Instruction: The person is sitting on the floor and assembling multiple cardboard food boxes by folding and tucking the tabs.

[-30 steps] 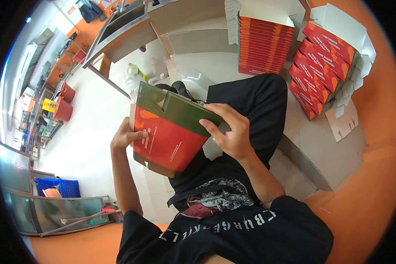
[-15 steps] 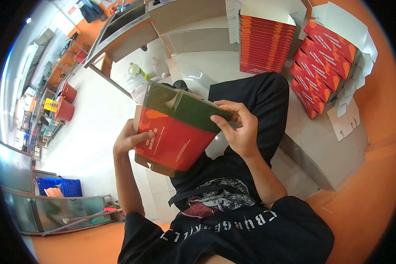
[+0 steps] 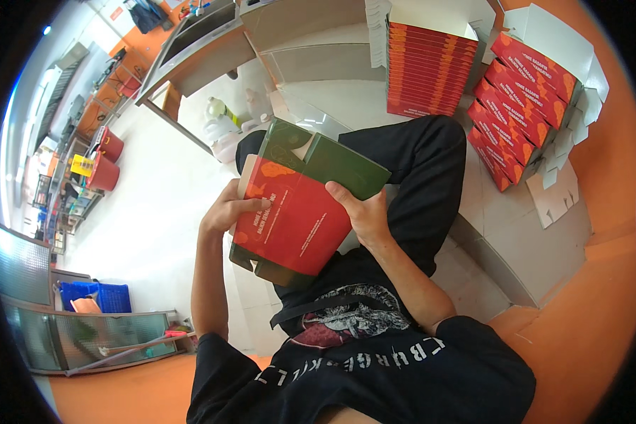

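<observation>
Above my lap I hold a flat cardboard box blank (image 3: 297, 219), red in the middle with dark green flaps at its upper and lower edges. My left hand (image 3: 231, 206) grips its left edge, the thumb lying across the red face and the fingers hidden behind. At the upper right, my right hand (image 3: 366, 213) pinches the blank near the green flap, thumb on top and the other fingers underneath. To the right, a leaning stack of folded red boxes (image 3: 519, 106) and a straight stack of nested red boxes (image 3: 430, 67) stand on a tiled ledge.
A pale cut cardboard piece (image 3: 552, 194) leans by the right stack. Plastic bottles (image 3: 222, 116) stand under a metal sink table (image 3: 191, 63) ahead. Farther left are red tubs (image 3: 104, 173) and a blue crate (image 3: 113, 299). An orange wall (image 3: 608, 233) closes the right side.
Both hands have moved the blank a little to the right and tilted it. My right thumb has slid inward along the green flap, and its fingers have gone behind the cardboard.
</observation>
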`<state>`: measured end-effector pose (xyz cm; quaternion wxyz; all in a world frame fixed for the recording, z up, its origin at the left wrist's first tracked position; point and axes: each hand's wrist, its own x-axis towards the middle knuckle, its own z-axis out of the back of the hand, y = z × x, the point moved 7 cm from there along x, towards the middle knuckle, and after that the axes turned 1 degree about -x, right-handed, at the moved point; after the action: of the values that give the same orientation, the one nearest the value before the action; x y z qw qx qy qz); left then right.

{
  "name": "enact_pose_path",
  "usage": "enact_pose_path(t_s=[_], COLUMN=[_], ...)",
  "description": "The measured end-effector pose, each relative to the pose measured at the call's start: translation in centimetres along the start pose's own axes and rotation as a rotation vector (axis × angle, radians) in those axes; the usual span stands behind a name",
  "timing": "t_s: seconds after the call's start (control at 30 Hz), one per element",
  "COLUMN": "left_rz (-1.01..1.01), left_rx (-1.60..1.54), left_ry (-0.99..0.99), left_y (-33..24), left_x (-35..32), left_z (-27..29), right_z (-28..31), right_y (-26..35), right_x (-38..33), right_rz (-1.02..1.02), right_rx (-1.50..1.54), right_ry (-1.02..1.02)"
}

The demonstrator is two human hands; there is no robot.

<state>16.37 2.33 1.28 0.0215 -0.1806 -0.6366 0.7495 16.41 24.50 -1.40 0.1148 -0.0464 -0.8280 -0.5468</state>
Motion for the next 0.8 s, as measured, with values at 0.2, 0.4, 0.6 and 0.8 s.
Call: enact_pose_path(t_s=[0.2, 0.4, 0.6, 0.8], left_rz=[-0.012, -0.064, -0.078, -0.052], left_rx=[-0.001, -0.032, 0.036, 0.119], left_ry=[0.012, -0.165, -0.193, -0.137], left_y=[-1.1, -3.8, -5.2, -5.8], left_x=[0.0, 0.4, 1.9, 2.6], left_z=[0.2, 1.7, 0.0, -0.5], right_z=[0.4, -2.8, -3.3, -2.9], right_y=[-0.8, -4.8, -6.4, -6.3], right_x=[0.2, -2.3, -1.9, -2.3], right_rz=[-0.011, -0.306, -0.293, -0.296], right_rx=[-0.004, 0.246, 0.206, 0.274], right_ry=[0.033, 0.301, 0.163, 0.078])
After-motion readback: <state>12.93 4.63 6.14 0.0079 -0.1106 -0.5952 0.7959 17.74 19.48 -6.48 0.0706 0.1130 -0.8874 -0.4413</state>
